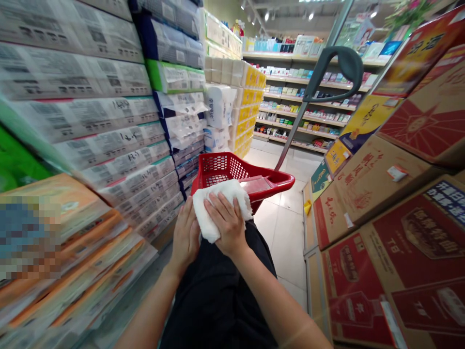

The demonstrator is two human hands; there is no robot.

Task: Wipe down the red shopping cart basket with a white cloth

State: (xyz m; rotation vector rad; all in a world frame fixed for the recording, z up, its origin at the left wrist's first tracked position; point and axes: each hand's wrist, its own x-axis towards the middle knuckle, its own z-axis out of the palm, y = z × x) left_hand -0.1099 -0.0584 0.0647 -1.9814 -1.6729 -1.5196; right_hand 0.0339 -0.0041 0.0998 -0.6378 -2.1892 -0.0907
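A folded white cloth [204, 220] with a fluffy surface lies against the near rim of a red plastic shopping basket [267, 170]. My right hand [228, 224] grips the cloth from above, its fingers bent over the top face. Beside the cloth's left edge is my left hand [186, 235], its fingers stretched out and touching that edge; its thumb is hidden. The basket has a perforated wall and a long metal arm ending in a grey loop handle [313, 80], which leans up to the right. The cloth and my hands cover part of the basket's near side.
Stacked plastic-wrapped packs [119, 116] rise close on the left, with orange packs [83, 252] nearer. Cardboard cartons [366, 179] are piled along the right. Pale floor tiles [286, 228] run between them toward product shelves [301, 114] at the back.
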